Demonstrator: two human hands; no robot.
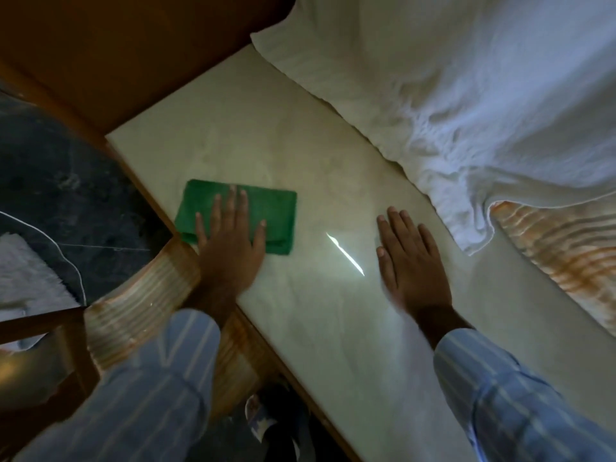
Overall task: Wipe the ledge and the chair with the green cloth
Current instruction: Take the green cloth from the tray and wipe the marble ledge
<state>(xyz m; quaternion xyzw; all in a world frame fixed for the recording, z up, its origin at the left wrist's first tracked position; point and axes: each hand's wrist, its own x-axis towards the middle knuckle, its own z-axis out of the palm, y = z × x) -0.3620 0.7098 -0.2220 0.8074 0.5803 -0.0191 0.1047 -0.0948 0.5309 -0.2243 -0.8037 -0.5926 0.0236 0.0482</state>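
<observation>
A folded green cloth (pixel 266 211) lies flat on the pale marble ledge (pixel 266 145), near its left edge. My left hand (pixel 230 241) presses down on the cloth with its fingers spread flat across it. To the right, my right hand (pixel 410 258) rests palm down on the bare ledge, fingers apart, holding nothing. A wooden chair (pixel 60 358) with a striped orange and cream cushion (pixel 140 305) stands at the lower left, right beside the ledge.
White bedding (pixel 466 95) lies along the ledge's far right side, over a striped mattress (pixel 566 255). A bright light reflection (pixel 345 253) shows between my hands. Dark floor (pixel 66 195), a white cable (pixel 56 241) and a pale rug (pixel 26 271) lie to the left. Brown wooden panel (pixel 116 55) at the top left.
</observation>
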